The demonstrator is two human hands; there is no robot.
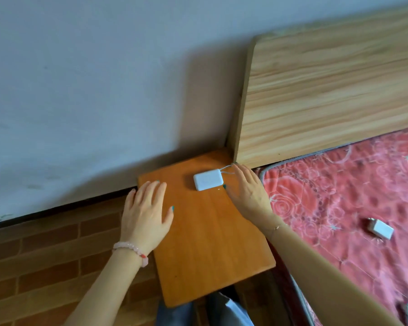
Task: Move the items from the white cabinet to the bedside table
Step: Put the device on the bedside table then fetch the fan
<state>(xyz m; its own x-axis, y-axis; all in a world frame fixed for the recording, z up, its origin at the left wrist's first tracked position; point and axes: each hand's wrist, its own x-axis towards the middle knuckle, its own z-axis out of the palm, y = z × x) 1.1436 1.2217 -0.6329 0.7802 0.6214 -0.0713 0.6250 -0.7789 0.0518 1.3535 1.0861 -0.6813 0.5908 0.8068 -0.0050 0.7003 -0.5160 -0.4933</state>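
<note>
Head view only. On the table (pixel 210 250), between the two grips: one white pack (pixel 208 182), flat, rounded at the corners, just left of the right grip (pixel 247 191) and well right of the left grip (pixel 146 212). Off its far right corner, one thin white cord (pixel 226 168) in a short loop, running toward the right grip's fingertips (pixel 236 167); cannot tell whether touching. Right grip wide, fingers straight and together, holding nothing, thumb just beside the pack's near right corner. Left grip wide too, fingers spread, palm down over the table's left edge, holding nothing. Probably a power bank by the look: likely rigid, smooth-shelled, a bit slippery on the polished wood, heavier than its size suggests but easy for one grip. Best taken across its width, thumb on one long edge and fingers on the other, rather than by the cord, likely too thin to trust with the weight. Not fragile in a gentle set-down, though no good to drop. Already on the table, so likely delivered; white cabinet not in view. To the right of the right grip, on the red bed cover (pixel 327 196): one small white block (pixel 380 228), perhaps a plug, too blurred to be sure. Count: one pack, one cord, one block, one table, two grips, one pink bead bracelet (pixel 127 246) at the left wrist, one thin chain (pixel 277 227) at the right.
</note>
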